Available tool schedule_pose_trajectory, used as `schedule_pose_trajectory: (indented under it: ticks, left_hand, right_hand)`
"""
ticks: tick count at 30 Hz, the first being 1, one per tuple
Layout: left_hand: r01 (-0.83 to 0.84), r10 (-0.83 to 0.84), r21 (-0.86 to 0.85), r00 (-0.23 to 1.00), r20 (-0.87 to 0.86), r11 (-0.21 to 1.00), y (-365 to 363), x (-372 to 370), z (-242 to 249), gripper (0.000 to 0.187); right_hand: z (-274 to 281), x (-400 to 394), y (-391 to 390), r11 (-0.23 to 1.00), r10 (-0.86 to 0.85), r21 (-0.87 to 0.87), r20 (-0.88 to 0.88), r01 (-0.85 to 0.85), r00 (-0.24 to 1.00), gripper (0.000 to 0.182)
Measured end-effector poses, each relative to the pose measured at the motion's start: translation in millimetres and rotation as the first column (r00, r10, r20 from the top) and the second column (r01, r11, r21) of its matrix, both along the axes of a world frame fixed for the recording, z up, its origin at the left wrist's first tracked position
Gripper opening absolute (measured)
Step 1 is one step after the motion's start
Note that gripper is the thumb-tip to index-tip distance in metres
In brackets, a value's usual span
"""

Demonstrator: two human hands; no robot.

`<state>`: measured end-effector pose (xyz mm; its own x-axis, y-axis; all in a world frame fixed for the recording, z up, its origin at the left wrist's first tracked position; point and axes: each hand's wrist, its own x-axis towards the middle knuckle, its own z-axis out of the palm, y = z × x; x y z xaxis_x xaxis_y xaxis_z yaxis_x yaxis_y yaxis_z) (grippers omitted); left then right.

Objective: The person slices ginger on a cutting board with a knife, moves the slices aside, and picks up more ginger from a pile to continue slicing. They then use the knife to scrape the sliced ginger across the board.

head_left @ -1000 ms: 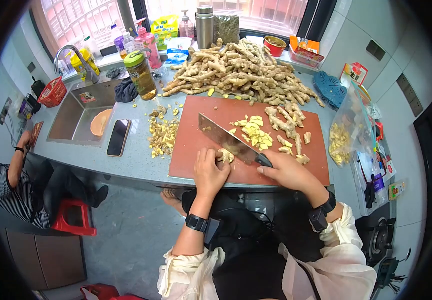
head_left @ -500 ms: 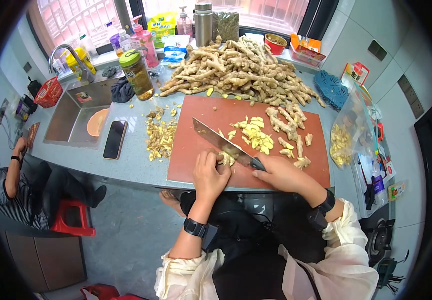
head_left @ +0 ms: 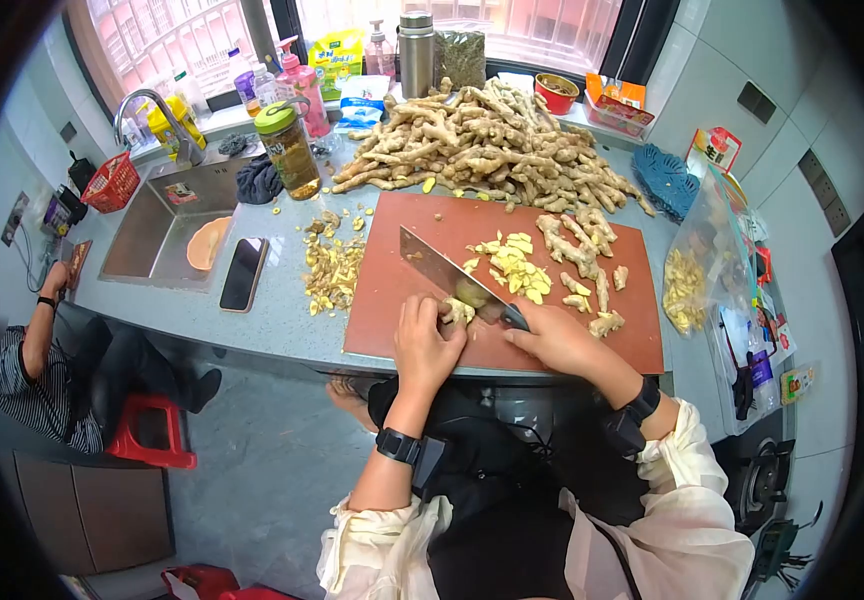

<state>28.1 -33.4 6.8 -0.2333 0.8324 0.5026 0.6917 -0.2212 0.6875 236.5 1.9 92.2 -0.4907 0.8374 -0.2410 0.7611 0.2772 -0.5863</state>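
On the red-brown cutting board (head_left: pixel 377 290), my left hand (head_left: pixel 430 342) presses down a piece of ginger (head_left: pixel 460 311) with curled fingers. My right hand (head_left: pixel 557 343) is closed around the black handle of a cleaver (head_left: pixel 439 265). Its broad blade slants across the board, right beside the ginger piece and close to my left fingertips. Beyond the blade lies a loose heap of pale yellow ginger slices (head_left: pixel 518 268). Whole ginger roots (head_left: pixel 577 245) and smaller chunks rest on the right part of the board.
A large pile of ginger (head_left: pixel 492 145) covers the back counter. Peel scraps (head_left: pixel 332 272), a phone (head_left: pixel 244 274) and a lidded tea bottle (head_left: pixel 290 155) stand left, near the sink (head_left: pixel 132 245). A plastic bag of slices (head_left: pixel 687 285) is right. Another person (head_left: pixel 37 370) sits at far left.
The view has shifted slightly, moving the scene a little to the right. The cleaver's blade has tilted or moved slightly beside the ginger; both hands keep their hold.
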Motion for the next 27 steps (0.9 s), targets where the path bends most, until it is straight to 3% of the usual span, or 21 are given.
schedule_pose_trajectory:
  ticks: [6,11,16,18,20,27]
  left_hand:
    - [0.045,-0.044,0.052,0.999,-0.022,0.998,-0.3,0.1,1.5,0.031]
    - [0.104,-0.103,0.053,0.994,-0.03,0.993,3.2,-9.4,-2.4,0.033]
    - [0.092,-0.096,0.075,0.994,0.045,0.993,5.7,-8.7,-5.2,0.028]
    - [0.055,-0.054,-0.011,0.996,0.066,0.998,5.0,-8.4,-2.1,0.024]
    - [0.047,-0.045,-0.047,0.998,0.046,0.998,7.3,-10.1,-3.6,0.023]
    - [0.053,-0.041,-0.083,0.989,0.14,0.995,5.0,-8.3,3.5,0.024]
  right_hand:
    - [-4.2,25.6,-10.1,0.997,-0.029,0.072,-0.136,0.039,0.99,0.033]
    - [-0.1,30.0,-13.3,0.988,-0.143,-0.071,-0.15,0.134,0.978,0.031]
    - [-5.2,35.9,-15.0,0.99,-0.136,-0.063,-0.218,0.125,0.966,0.03]
    - [-1.7,36.0,-15.5,0.991,-0.133,-0.058,-0.235,0.123,0.963,0.029]
    - [7.4,34.6,-17.8,0.97,-0.2,-0.178,-0.212,0.164,0.956,0.028]
    - [7.1,39.8,-20.7,0.984,-0.169,-0.106,-0.26,0.146,0.951,0.028]
